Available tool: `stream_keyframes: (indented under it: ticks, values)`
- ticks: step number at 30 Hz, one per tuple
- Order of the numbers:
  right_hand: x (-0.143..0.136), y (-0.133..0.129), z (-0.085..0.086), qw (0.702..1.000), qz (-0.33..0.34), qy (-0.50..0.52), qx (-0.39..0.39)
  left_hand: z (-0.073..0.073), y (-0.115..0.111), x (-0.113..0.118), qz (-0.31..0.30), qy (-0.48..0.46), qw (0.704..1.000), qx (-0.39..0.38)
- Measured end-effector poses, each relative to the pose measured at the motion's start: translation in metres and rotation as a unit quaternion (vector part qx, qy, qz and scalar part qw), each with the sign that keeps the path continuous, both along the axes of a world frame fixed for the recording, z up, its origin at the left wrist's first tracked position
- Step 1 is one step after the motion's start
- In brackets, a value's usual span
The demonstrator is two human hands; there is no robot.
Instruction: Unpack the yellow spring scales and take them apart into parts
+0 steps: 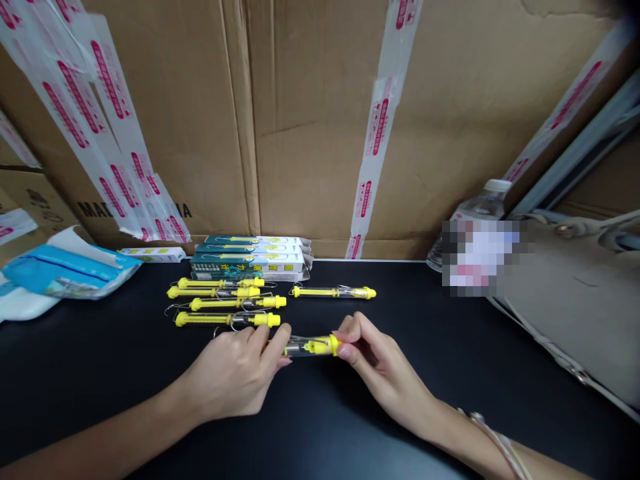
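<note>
Cardboard (pixel 310 153), creased and taped, rises behind the far edge of the smooth black worktop (pixel 320 430). In from that edge, the left hand (pixel 235 373) grips a slim clear tube (pixel 311 347), its bright yellow end (pixel 326 345) pinched by the right hand (pixel 383 367).

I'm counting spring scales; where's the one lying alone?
The lone scale lies just below the head view's centre, right of the four grouped scales, beyond the right hand.

Yel./clear tube (pixel 323 345) (partly hidden), approx. horiz.
</note>
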State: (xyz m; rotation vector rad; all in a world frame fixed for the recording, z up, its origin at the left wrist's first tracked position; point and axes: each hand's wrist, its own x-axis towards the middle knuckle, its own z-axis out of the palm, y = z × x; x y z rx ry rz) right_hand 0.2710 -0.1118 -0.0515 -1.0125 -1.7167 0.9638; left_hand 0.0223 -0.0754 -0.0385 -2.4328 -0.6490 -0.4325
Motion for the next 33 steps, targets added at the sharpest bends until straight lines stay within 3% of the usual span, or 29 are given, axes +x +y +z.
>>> stream_keyframes:
  ticks: [7,11,14,22,26,33]
  values:
    - [-0.0033,0.0092,0.0014,0.983,0.02,0.144,-0.114,-0.0023,0.0002,-0.0021,0.002,-0.018,1.0,0.013]
    - [-0.0042,0.009,0.0019,0.98,0.022,0.117,-0.161,-0.0015,-0.0017,-0.0013,-0.005,-0.022,0.999,0.022]
    - [-0.0028,0.0062,-0.0011,0.984,0.011,0.092,-0.155,-0.0006,-0.0029,-0.0005,-0.004,-0.018,1.0,0.018]
    - [-0.0005,0.0033,-0.0007,0.996,0.005,0.086,-0.038,-0.0006,-0.0004,-0.0011,-0.007,-0.043,0.999,-0.013]
    - [-0.0014,0.004,0.0017,0.989,0.021,0.119,-0.087,-0.0019,0.0012,-0.001,-0.007,-0.051,0.999,-0.015]
    - [0.0006,0.0077,-0.0021,0.987,0.005,0.043,-0.157,-0.0019,0.0012,-0.0024,-0.003,-0.031,1.0,0.001]
